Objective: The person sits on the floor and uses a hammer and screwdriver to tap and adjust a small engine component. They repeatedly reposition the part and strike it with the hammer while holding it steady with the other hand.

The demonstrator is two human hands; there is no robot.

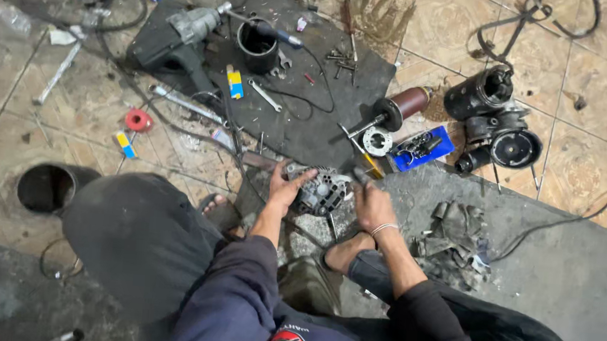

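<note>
A grey metal alternator [323, 190] rests on the floor between my feet. My left hand [285, 188] grips its left side. My right hand [371, 203] is closed at its right side, around what looks like a tool with a dark shaft [331, 225] reaching under the alternator; the tool itself is mostly hidden. A thin band circles my right wrist.
A dark mat [302, 98] holds a black cylinder [258, 44], a wrench [264, 95], bolts and a grey motor part [184, 35]. A rotor [399, 107], starter motors [492, 113], a blue tray [420, 149], a rag pile [457, 240], cables and a floor hole [46, 188] surround me.
</note>
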